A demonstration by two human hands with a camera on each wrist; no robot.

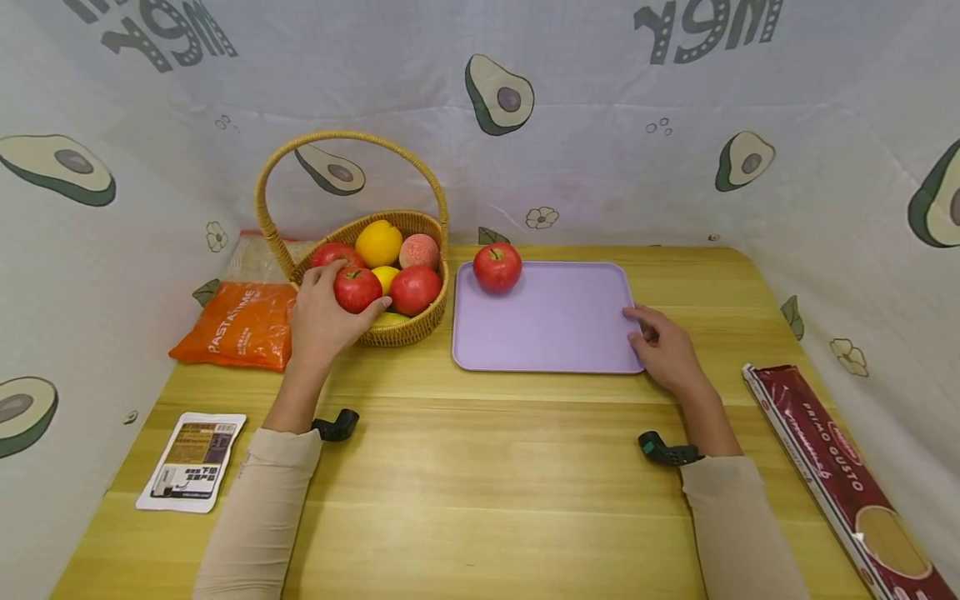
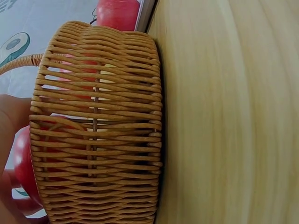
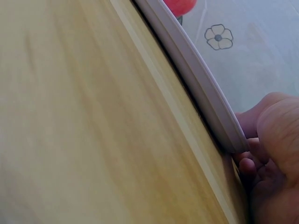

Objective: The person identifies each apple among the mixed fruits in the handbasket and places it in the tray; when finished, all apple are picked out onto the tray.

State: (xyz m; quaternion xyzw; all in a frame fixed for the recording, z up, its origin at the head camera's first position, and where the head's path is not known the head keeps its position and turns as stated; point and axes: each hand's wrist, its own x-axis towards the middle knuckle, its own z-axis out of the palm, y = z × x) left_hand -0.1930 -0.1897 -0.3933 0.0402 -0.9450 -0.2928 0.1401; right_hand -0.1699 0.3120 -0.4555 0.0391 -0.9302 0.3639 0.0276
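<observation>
At the basket's front left, my left hand (image 1: 321, 312) grips a red apple (image 1: 357, 290), thumb on its right side and fingers on its far left. The apple is at the rim of the wicker basket (image 1: 405, 335), among other fruit. In the left wrist view, the basket weave (image 2: 98, 135) covers part of that apple (image 2: 25, 163). My right hand (image 1: 667, 348) holds the right edge of a lilac tray (image 1: 547, 325), near its front corner. The right wrist view has the thumb and fingers at the tray's rim (image 3: 205, 93). Another red apple (image 1: 497, 267) sits at the tray's back left corner.
An orange pasta bag (image 1: 240, 325) lies left of the basket, touching or close to it. Nearer the front left is a white-edged packet (image 1: 192, 462). A long dark red spaghetti pack (image 1: 840, 467) lies along the right side. The basket's tall handle (image 1: 348, 136) arches over the fruit.
</observation>
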